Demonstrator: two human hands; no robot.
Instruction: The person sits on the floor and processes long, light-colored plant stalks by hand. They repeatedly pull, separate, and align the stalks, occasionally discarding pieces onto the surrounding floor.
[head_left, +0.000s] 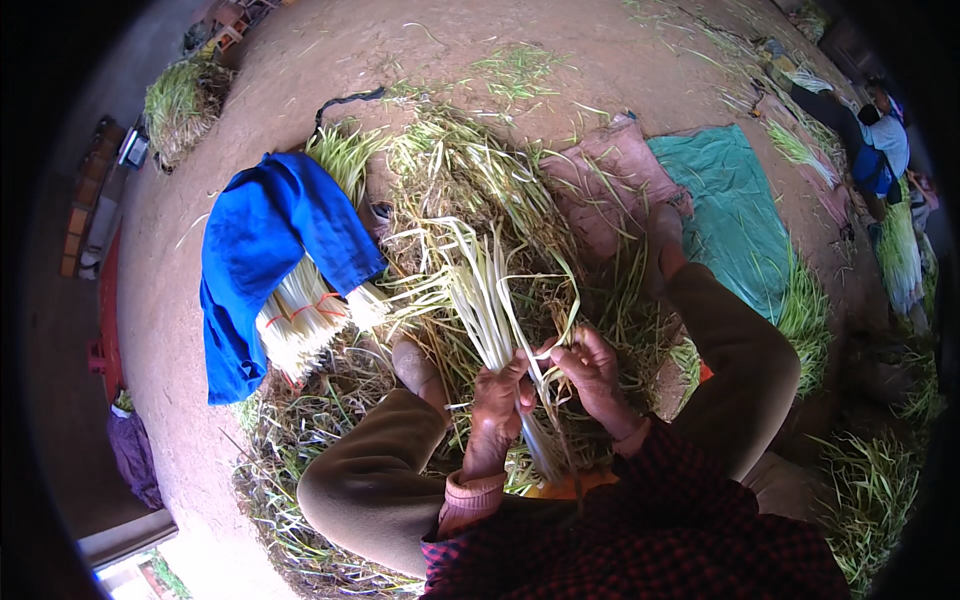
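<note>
My left hand (496, 397) is closed around a bunch of long, pale stalks (480, 319), which look like blanched chives or garlic shoots. Their leafy ends fan away from me, and the white ends (541, 448) come out below the hand toward my lap. Just right of it, my right hand (592, 373) pinches a loose yellowish leaf strand (571, 307) between thumb and fingers. A dry brown strand (559, 427) hangs between the two hands. Beneath them, between my legs, lies a heap of uncleaned stalks with matted roots (442, 187).
At left, a blue cloth (262, 202) covers pale bundles tied with red bands (304, 311). A pink sack (596, 184) and green sheet (731, 202) lie ahead right. Discarded leaves (315, 465) surround my legs. Another person (885, 139) sits far right. A plant bale (184, 105) stands far left.
</note>
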